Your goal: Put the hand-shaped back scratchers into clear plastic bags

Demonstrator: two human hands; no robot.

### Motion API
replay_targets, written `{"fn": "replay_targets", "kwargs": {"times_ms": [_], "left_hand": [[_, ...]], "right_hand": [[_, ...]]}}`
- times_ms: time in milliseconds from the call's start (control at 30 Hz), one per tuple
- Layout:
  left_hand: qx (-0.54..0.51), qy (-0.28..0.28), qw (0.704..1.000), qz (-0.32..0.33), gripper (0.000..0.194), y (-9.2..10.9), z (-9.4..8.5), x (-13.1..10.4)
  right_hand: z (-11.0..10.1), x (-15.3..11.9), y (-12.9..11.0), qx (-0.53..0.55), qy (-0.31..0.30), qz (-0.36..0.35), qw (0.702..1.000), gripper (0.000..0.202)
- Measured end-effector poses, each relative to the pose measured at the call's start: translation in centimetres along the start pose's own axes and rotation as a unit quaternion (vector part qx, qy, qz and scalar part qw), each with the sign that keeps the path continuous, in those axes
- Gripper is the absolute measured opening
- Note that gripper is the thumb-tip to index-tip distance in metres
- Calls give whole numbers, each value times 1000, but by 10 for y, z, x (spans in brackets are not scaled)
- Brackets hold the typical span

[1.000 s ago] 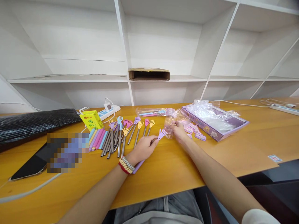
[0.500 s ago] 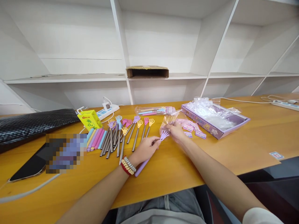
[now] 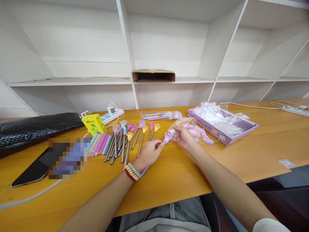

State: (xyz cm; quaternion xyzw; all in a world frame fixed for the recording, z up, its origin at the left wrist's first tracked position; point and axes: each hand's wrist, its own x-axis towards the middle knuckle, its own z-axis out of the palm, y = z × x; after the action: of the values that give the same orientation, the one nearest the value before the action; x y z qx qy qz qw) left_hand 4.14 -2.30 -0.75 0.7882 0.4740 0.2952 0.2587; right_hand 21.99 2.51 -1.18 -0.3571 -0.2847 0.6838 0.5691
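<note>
My left hand [image 3: 150,153] is closed round a purple back scratcher [image 3: 167,137], whose hand-shaped head points up and right while its handle shows below my wrist. The fingers of my right hand [image 3: 183,137] pinch a clear plastic bag [image 3: 181,122] close to the scratcher's head. Whether the head is inside the bag's mouth is hard to tell. To the left lie several metal-stemmed scratchers [image 3: 127,146] with coloured heads, beside a row of pastel handles [image 3: 100,144]. Small pink cards [image 3: 207,140] lie behind and right of my right hand.
A purple box [image 3: 223,138] holding clear bags stands at the right. Bagged scratchers [image 3: 159,115] lie at the back. A yellow carton [image 3: 94,124], a power strip [image 3: 113,116], a dark phone-like slab [image 3: 36,167] and a black package [image 3: 36,130] are at the left.
The scratcher's head has shifted slightly left and up, and its handle is now mostly behind my left wrist. My right hand has turned and the bag lies flatter over the cards.
</note>
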Motion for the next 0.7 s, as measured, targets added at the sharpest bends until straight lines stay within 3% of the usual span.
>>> {"fn": "replay_targets", "kwargs": {"times_ms": [200, 467, 700], "left_hand": [[17, -11, 1000, 18, 36, 1, -2, 0], [-23, -38, 999, -27, 41, 1, -1, 1], [-44, -44, 998, -24, 39, -2, 0, 1]], "right_hand": [[-3, 3, 2, 33, -30, 26, 999, 9], [-4, 0, -4, 89, -54, -16, 994, 28], [-3, -3, -6, 70, -79, -6, 994, 34]]}}
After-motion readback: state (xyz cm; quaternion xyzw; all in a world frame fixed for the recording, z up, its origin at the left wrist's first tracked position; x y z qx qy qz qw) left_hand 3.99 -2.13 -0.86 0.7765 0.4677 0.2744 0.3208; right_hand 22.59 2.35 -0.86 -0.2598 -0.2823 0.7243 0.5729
